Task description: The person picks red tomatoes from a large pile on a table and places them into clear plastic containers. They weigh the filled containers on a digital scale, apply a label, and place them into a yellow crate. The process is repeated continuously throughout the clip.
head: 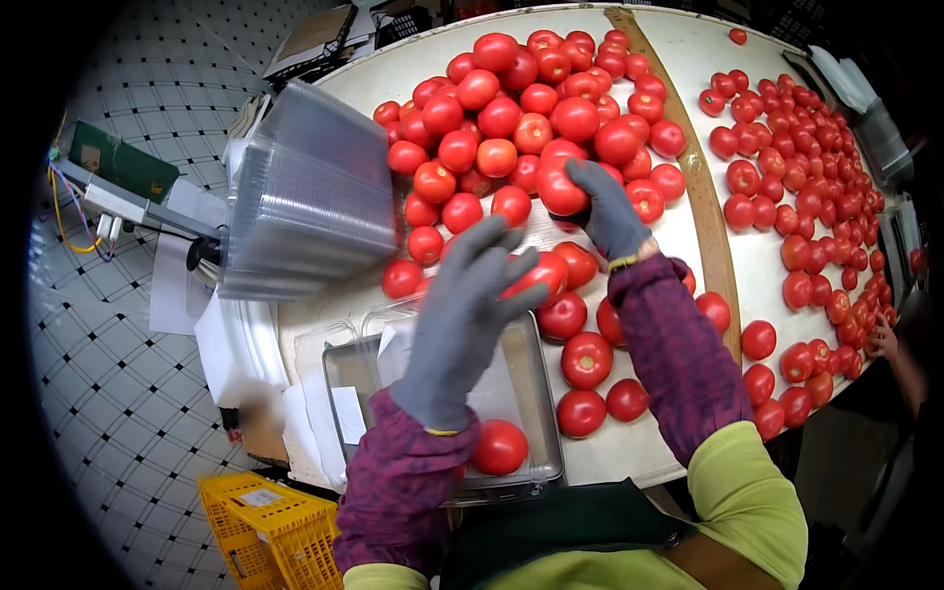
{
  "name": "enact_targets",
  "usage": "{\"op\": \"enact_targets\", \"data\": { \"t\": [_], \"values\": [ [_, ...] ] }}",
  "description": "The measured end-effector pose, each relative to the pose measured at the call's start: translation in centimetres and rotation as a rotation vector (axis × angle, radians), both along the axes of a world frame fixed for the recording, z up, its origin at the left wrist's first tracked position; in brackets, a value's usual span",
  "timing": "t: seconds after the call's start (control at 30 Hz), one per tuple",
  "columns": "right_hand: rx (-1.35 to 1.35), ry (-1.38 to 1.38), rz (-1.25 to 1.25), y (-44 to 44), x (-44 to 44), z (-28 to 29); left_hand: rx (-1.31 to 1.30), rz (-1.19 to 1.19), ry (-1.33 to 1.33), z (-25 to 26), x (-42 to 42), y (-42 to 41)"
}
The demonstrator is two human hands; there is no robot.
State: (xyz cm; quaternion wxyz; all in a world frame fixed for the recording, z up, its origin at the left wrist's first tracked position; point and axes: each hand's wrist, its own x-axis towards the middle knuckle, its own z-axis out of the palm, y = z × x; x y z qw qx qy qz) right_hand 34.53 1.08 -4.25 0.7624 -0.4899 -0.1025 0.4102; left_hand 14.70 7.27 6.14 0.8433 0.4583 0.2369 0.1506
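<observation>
My right hand (611, 210), in a grey glove, grips a large red tomato (560, 189) at the near edge of a heaped pile of tomatoes (501, 116). My left hand (472, 310), gloved alike, hovers with fingers apart over a clear plastic clamshell container (549, 413). Beyond its fingertips is another tomato (544, 274); whether they touch it I cannot tell. Inside the container, a tomato (500, 447) rests in the near right corner, and a second is mostly hidden by my left sleeve. Several loose tomatoes (586, 360) lie right of the container.
A tall stack of clear plastic containers (310, 199) stands left of the pile. A brown strip (697, 162) divides the table; many tomatoes (804, 184) spread beyond it. Another person's hand (883, 341) is at far right. White sheets (240, 346) and a yellow plastic crate (273, 527) are at left.
</observation>
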Motion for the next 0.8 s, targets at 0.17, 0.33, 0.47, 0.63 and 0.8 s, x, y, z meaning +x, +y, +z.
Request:
{"op": "enact_targets", "data": {
  "t": [0.17, 0.33, 0.47, 0.63, 0.8],
  "values": [
    [0.173, -0.699, 0.283, -1.3, -3.0, 1.8, -0.376, -0.053, -0.076, -1.1, -2.0, -1.3],
    [-0.514, -0.787, 0.009, 2.1, 1.7, 1.1, 0.035, 0.192, -0.066, 0.1, -8.8, -0.9],
    [-0.616, -1.376, 0.433, 2.9, -0.8, -1.9, 0.813, 0.220, 0.457, 0.4, -14.6, -0.4],
    [-0.398, -1.614, 0.606, -1.1, -5.9, -2.9, 1.668, -0.234, 0.887, -0.2, -16.1, -2.3],
    [-0.417, -1.497, 0.779, -4.7, -2.6, 1.1, 1.722, -0.390, 0.962, -0.9, -14.9, -2.8]
  ]
}}
